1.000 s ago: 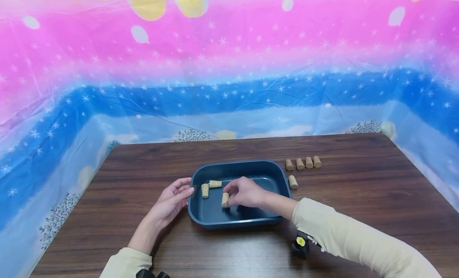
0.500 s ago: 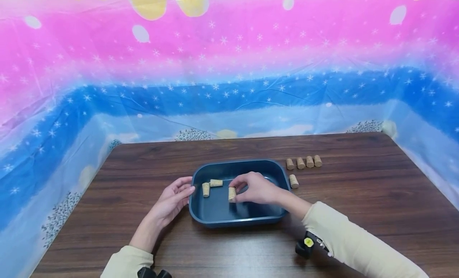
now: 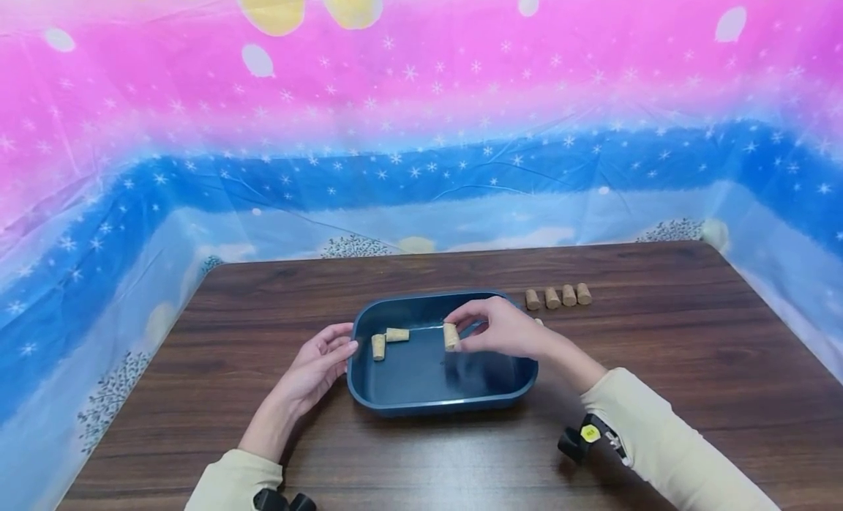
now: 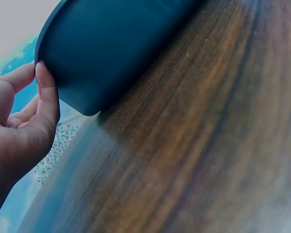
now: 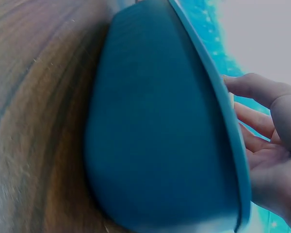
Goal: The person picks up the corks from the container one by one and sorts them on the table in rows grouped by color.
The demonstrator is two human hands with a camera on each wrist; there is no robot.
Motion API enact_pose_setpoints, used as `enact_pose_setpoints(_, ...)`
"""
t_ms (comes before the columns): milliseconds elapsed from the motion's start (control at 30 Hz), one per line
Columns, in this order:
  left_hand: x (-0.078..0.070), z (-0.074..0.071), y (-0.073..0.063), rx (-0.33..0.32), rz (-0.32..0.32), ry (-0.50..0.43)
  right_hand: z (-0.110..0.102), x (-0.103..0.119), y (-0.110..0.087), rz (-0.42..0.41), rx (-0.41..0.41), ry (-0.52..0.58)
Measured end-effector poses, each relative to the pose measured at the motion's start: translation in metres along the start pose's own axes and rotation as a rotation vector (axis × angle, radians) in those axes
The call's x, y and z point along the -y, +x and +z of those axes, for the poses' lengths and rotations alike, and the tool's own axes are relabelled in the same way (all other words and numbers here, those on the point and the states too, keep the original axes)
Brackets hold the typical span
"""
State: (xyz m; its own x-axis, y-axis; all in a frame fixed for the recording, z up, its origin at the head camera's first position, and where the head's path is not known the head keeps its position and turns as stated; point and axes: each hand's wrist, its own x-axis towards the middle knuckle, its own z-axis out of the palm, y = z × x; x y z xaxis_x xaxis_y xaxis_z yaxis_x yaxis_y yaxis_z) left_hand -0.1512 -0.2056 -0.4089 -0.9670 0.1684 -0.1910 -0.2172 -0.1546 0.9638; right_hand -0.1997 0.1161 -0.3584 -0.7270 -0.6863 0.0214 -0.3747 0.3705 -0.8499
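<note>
A dark blue rectangular tray point(image 3: 435, 406) stands on the table. At its left end my left hand point(image 3: 323, 366) grips the rim, thumb on top and fingers outside; the left wrist view shows this hand point(image 4: 26, 116) pinching the tray's edge point(image 4: 111, 48). Over the tray's right half, my right hand point(image 3: 503, 328) pinches a tapered cork stopper point(image 3: 451, 337) between thumb and fingers. Two more corks stay in the tray's left part, one upright-looking cork point(image 3: 378, 348) and one lying cork point(image 3: 397, 335). In the right wrist view the tray's side wall point(image 5: 155, 121) hides the held cork's lower part.
Behind the tray's right end, several corks point(image 3: 552, 298) stand in a row on the dark wooden table point(image 3: 658, 335). Another cork point(image 3: 538, 322) beside the tray is mostly hidden behind my right hand. A patterned pink and blue cloth point(image 3: 421, 130) hangs around the table's back and sides.
My right hand has carried the pinched cork from the tray's middle to the right and farther back, rising from the floor of the tray. The left hand has kept its place on the rim.
</note>
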Motion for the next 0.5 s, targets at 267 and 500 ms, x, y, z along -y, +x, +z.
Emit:
enact_pose_setpoints(267,0.0,0.0,0.001,-0.006,0.0,0.0,-0.027,-0.007,-0.014,0.045,-0.088,-0.014)
enact_pose_setpoints(500,-0.001,0.0,0.0,-0.006,-0.001,-0.016,-0.05,-0.019,-0.026,0.11,-0.153,-0.049)
